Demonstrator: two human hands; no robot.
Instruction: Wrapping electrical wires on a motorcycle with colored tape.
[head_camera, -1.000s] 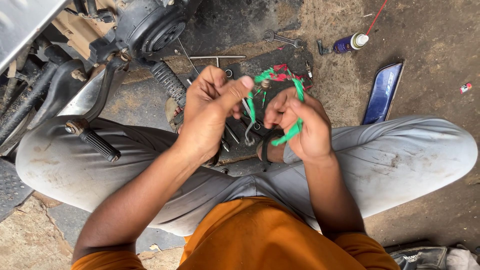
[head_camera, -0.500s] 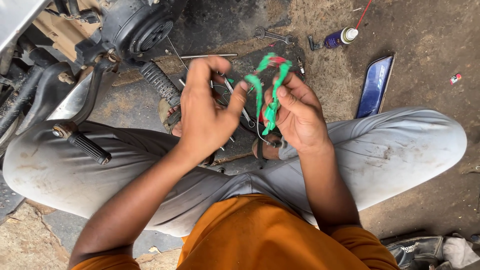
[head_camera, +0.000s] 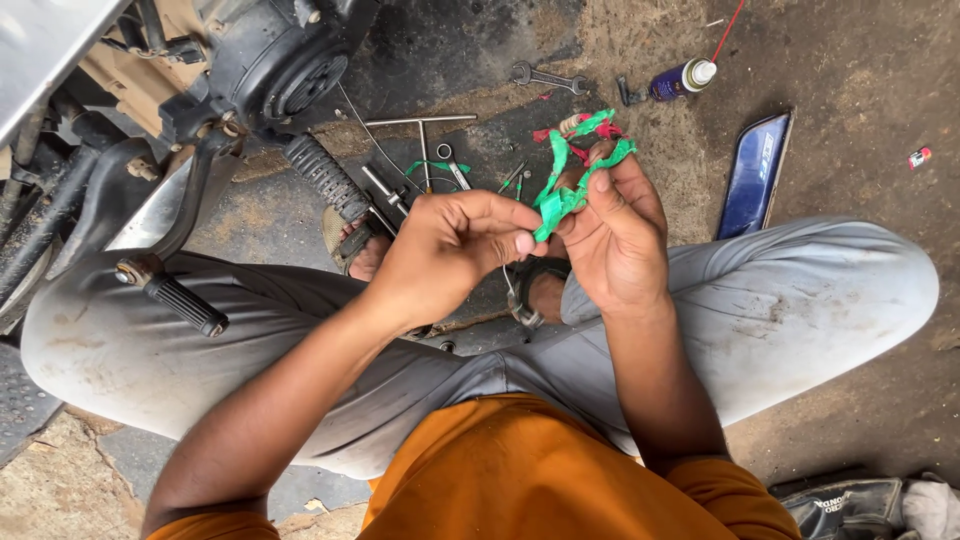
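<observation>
A green plastic strip (head_camera: 572, 175), twisted and knotted with a bit of red at its top, hangs between both hands above the person's crossed legs. The right hand (head_camera: 615, 235) closes its thumb and fingers around the upper part of the strip. The left hand (head_camera: 455, 250) pinches the lower end between thumb and forefinger, touching the right hand. On the dirt floor beyond lie a wrench (head_camera: 548, 78), a T-handle tool (head_camera: 422, 130), a spray can (head_camera: 680, 78) with a red straw and a blue panel (head_camera: 755, 172). A motorcycle engine (head_camera: 275, 60) stands at the upper left, its black footpeg (head_camera: 185, 303) resting over the left thigh.
</observation>
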